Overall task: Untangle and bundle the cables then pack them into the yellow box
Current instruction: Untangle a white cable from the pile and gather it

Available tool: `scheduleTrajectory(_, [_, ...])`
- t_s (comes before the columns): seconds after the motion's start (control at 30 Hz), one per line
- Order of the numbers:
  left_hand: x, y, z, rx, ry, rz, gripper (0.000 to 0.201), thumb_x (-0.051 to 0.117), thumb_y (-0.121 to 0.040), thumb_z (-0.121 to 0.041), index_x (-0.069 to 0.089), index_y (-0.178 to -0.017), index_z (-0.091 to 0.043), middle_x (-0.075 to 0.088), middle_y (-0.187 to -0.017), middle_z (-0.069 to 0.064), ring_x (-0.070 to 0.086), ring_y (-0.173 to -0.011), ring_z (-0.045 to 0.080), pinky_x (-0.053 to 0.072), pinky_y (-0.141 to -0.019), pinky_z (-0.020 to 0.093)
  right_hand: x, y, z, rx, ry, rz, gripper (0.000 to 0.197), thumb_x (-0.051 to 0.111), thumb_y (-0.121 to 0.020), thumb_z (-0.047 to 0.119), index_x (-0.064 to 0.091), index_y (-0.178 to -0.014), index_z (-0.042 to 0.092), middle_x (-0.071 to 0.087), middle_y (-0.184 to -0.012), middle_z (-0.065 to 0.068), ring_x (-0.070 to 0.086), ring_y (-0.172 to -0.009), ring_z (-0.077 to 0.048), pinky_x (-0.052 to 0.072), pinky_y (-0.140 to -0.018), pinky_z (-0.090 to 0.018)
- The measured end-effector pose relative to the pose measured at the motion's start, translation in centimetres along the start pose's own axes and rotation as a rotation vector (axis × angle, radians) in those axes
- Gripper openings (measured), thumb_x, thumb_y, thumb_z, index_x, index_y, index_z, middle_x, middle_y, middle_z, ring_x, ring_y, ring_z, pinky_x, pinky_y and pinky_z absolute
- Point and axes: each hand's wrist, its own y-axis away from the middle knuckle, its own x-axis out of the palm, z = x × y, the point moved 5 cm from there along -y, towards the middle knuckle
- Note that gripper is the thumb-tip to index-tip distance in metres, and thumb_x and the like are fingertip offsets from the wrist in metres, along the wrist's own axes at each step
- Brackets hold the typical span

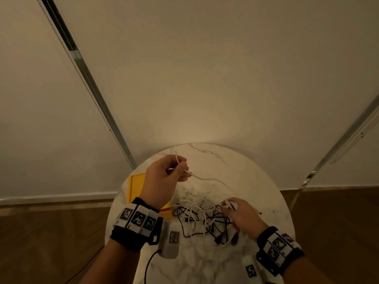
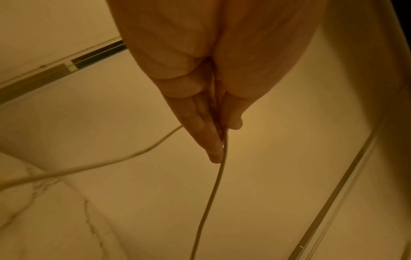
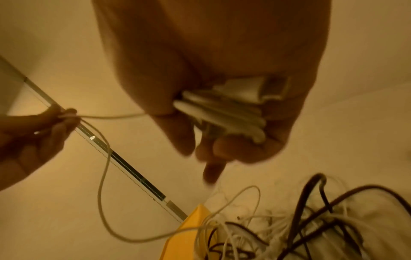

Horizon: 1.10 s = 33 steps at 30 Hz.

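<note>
My left hand pinches one white cable, raised above the table; my right hand grips one folded white bundle. One tangle — black and white — lies beside the one yellow box.
</note>
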Motion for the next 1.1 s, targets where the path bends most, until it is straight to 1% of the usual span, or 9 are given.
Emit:
scheduleTrajectory(0.13, [-0.1,0.8,2.0,-0.057,-0.013,0.001,0.013,0.061,-0.098,-0.008,0.068,-0.089,-0.014,0.072,-0.08,0.009,0.075,-0.077,0.026,0.061,-0.071,0.034,0.4,1.6,-0.1,0.051,0.37,0.413,0.017,0.063,-0.094,0.017,0.066,-0.079,0.009,0.069,-0.07,-0.001,0.057,-0.051,-0.013,0.044,-0.048,-0.024])
scheduleTrajectory(0.23, [0.4,1.3,2.6,-0.083,-0.04,0.055,0.012,0.061,-0.099,-0.009,0.068,-0.091,-0.013,0.072,-0.084,0.011,0.074,-0.079,0.027,0.06,-0.071,0.031,-0.1,0.9,0.8,-0.153,0.301,0.213,0.018,0.072,-0.088,0.021,0.062,-0.075,0.012,0.062,-0.071,0.0,0.056,-0.064,-0.015,0.046,-0.064,-0.032])
scheduleTrajectory(0.3, [1.3,1.6,2.4,-0.1,-0.032,0.132,0.009,0.059,-0.099,-0.007,0.067,-0.095,-0.007,0.071,-0.088,0.016,0.074,-0.079,0.027,0.058,-0.07,0.027,-0.5,0.7,1.8,-0.232,0.139,0.039,0.014,0.079,-0.085,0.025,0.066,-0.088,0.021,0.067,-0.084,0.004,0.062,-0.075,-0.009,0.051,-0.073,-0.029])
scheduleTrajectory(0.43, [2.7,1.9,1.3,-0.103,0.002,0.242,0.01,0.058,-0.099,-0.004,0.067,-0.101,0.0,0.07,-0.092,0.019,0.073,-0.076,0.019,0.059,-0.072,0.028,1.0,1.2,4.3,-0.316,0.096,0.055,0.067,0.085,-0.078,0.04,0.053,-0.137,0.036,0.058,-0.128,0.019,0.055,-0.114,0.008,0.044,-0.086,-0.007])
scheduleTrajectory(0.57, [4.1,2.3,0.8,-0.082,0.013,0.43,0.015,0.054,-0.101,-0.002,0.069,-0.103,0.001,0.073,-0.092,-0.005,0.072,-0.089,0.022,0.057,-0.079,0.026,2.8,1.3,6.5,-0.422,-0.129,0.129,0.083,0.083,-0.078,0.04,0.041,-0.15,0.036,0.055,-0.144,0.017,0.051,-0.133,-0.002,0.042,-0.109,-0.028])
scheduleTrajectory(0.73, [4.2,2.3,1.2,-0.029,-0.021,0.439,0.021,0.051,-0.102,0.0,0.071,-0.108,-0.001,0.071,-0.108,0.015,0.069,-0.101,0.026,0.059,-0.087,0.035,2.6,1.7,8.0,-0.47,-0.247,0.139,0.069,0.073,-0.09,0.004,0.044,-0.144,0.036,0.073,-0.116,0.005,0.069,-0.107,-0.013,0.054,-0.092,-0.027])
scheduleTrajectory(0.8, [4.5,2.4,1.3,0.023,-0.088,0.486,0.022,0.052,-0.102,-0.001,0.071,-0.111,-0.005,0.074,-0.106,0.009,0.07,-0.102,0.023,0.057,-0.092,0.038,2.7,1.6,7.8,-0.448,-0.239,0.146,0.07,0.072,-0.091,0.003,0.042,-0.144,0.038,0.074,-0.105,0.004,0.068,-0.094,-0.012,0.054,-0.086,-0.027])
scheduleTrajectory(0.93, [4.4,2.1,1.6,0.026,-0.099,0.409,0.021,0.055,-0.101,-0.002,0.071,-0.113,-0.005,0.075,-0.094,0.002,0.071,-0.092,0.016,0.056,-0.086,0.03,3.1,1.9,8.2,-0.461,-0.194,0.129,0.044,0.065,-0.096,0.006,0.056,-0.133,0.028,0.074,-0.108,0.005,0.07,-0.094,-0.009,0.054,-0.084,-0.025])
scheduleTrajectory(1.1, [3.8,1.8,2.0,0.041,-0.097,0.314,0.014,0.059,-0.099,-0.005,0.071,-0.107,-0.006,0.073,-0.083,0.005,0.07,-0.079,0.013,0.055,-0.077,0.024,3.2,1.8,7.9,-0.426,-0.061,0.115,0.01,0.061,-0.101,0.02,0.067,-0.109,0.019,0.065,-0.073,0.01,0.056,-0.06,-0.001,0.045,-0.06,-0.02])
